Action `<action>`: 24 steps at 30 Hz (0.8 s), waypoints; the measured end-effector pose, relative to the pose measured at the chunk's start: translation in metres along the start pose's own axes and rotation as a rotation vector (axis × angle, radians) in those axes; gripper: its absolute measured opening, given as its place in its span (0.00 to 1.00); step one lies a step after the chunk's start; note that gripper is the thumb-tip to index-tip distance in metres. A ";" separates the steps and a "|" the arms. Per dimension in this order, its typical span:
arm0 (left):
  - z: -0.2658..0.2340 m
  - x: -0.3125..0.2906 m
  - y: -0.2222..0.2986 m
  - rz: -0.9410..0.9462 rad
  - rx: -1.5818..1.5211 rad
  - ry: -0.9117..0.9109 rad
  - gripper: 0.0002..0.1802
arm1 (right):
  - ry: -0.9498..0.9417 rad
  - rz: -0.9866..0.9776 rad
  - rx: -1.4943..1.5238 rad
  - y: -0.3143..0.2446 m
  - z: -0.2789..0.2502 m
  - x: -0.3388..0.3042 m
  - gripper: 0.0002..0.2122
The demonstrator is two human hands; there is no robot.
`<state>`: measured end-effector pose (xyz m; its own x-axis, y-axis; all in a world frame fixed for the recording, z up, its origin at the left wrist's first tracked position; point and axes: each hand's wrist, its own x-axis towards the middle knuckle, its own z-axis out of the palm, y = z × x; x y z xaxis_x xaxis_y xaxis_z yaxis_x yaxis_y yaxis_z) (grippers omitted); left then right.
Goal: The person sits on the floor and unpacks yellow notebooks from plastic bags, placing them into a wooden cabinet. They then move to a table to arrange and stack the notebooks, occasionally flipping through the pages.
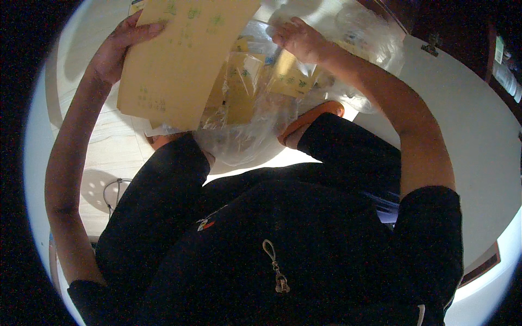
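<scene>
At the upper left my left hand (122,43) is closed on the left edge of a large tan envelope (179,65) with green writing. Its thumb lies on the front, and whitish paper shows under the lower end. Between my feet lies a clear plastic bag (234,144) containing several smaller tan envelopes (242,103), also marked in green. My right hand (299,41) is above the right part of this bag, fingers curled together at its crumpled upper edge. What sits between those fingers is too bright and small to make out.
Orange slippers (326,108) are on my feet, beside the bag. More crumpled clear plastic (375,54) lies at the upper right. A white panel (457,125) and dark furniture (451,22) stand on the right. A thin dark cable or wire (111,190) rests on the pale floor (103,146) at left.
</scene>
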<state>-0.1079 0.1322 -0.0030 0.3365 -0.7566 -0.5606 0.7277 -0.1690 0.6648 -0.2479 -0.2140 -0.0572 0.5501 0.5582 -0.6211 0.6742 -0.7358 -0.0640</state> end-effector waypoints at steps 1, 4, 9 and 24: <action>-0.001 0.000 -0.002 0.009 -0.032 -0.014 0.21 | -0.054 -0.008 0.004 0.004 -0.001 0.001 0.15; 0.004 -0.003 -0.001 -0.048 -0.052 -0.033 0.21 | -0.140 -0.047 0.009 0.008 -0.006 -0.014 0.12; 0.006 0.001 -0.012 -0.006 -0.025 0.067 0.21 | -0.215 -0.012 0.423 0.040 -0.045 -0.061 0.12; 0.034 0.015 0.014 0.086 -0.252 0.154 0.20 | 0.322 0.598 1.829 0.095 -0.076 -0.133 0.18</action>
<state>-0.1131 0.0965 0.0145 0.4756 -0.6538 -0.5885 0.8116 0.0682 0.5802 -0.2194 -0.3292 0.0784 0.6749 0.0079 -0.7378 -0.7280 -0.1559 -0.6676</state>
